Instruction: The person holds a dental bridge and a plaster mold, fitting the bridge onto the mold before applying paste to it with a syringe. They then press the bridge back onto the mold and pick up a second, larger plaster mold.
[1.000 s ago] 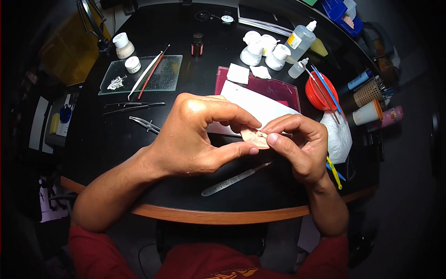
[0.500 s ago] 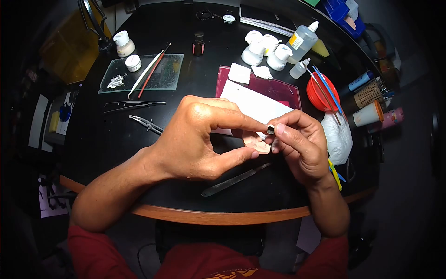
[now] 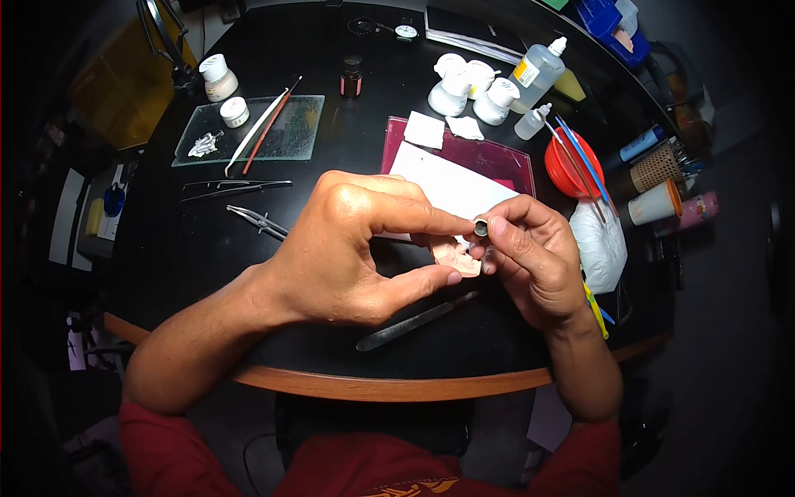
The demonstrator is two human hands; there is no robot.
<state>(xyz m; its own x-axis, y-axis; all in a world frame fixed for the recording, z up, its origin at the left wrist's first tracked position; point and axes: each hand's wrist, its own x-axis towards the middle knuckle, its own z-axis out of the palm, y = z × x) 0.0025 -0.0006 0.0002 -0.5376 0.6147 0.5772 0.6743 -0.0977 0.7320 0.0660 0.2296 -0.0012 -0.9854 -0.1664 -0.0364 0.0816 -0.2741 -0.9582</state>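
Note:
My right hand (image 3: 542,257) pinches a small, hollow dental crown (image 3: 481,228) between thumb and forefinger, its round dark opening facing up toward me. Just below it, the fingers of my left hand (image 3: 356,248) are closed around a pinkish plaster dental model (image 3: 455,258), with the thumb on its near edge. The left forefinger reaches over to the crown's left side. Other fingers of both hands are hidden behind the model. A dark-bladed knife (image 3: 406,325) lies on the table under the hands.
Behind the hands is a maroon board (image 3: 517,170) with white paper (image 3: 451,182). A glass slab (image 3: 298,124) with two slim tools lies left, tweezers (image 3: 236,189) nearer me. White jars (image 3: 448,98) and a clear bottle (image 3: 540,74) stand behind; a red bowl (image 3: 571,166) sits right.
The crown has turned slightly, so more of its inside shows. The dental model has shifted a little with the left hand; both hands keep their grip.

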